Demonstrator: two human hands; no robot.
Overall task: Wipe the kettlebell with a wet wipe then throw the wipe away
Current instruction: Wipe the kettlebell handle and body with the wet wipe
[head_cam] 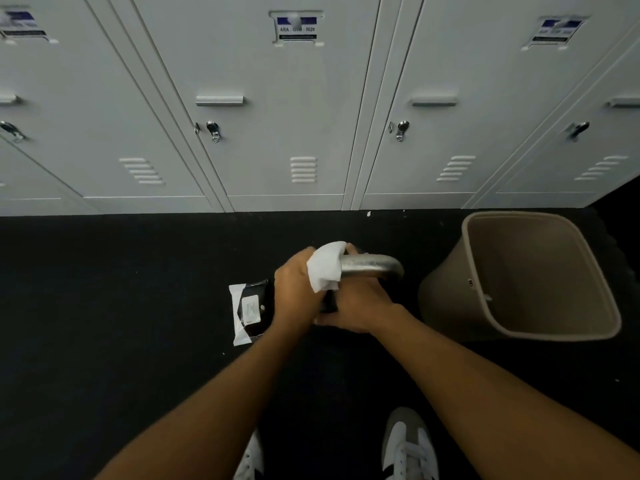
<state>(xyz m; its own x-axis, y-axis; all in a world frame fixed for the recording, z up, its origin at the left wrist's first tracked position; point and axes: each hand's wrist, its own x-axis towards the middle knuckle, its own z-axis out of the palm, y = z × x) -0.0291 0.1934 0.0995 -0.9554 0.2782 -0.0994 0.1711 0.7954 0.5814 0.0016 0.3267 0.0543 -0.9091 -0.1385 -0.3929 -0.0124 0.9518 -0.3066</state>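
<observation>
The kettlebell stands on the dark floor in the middle of the view; its silver handle (372, 265) arches up, and its black body is mostly hidden under my hands. My left hand (298, 289) presses a white wet wipe (325, 266) around the left end of the handle. My right hand (360, 306) lies flat against the kettlebell's body just below the handle, fingers pointing left. A beige waste bin (599, 299) stands right of the kettlebell, its mouth tipped toward me.
A black and white pack of wipes (247, 311) lies on the floor just left of the kettlebell. A row of grey lockers (277, 116) fills the wall behind. My white shoes (405, 445) are at the bottom edge.
</observation>
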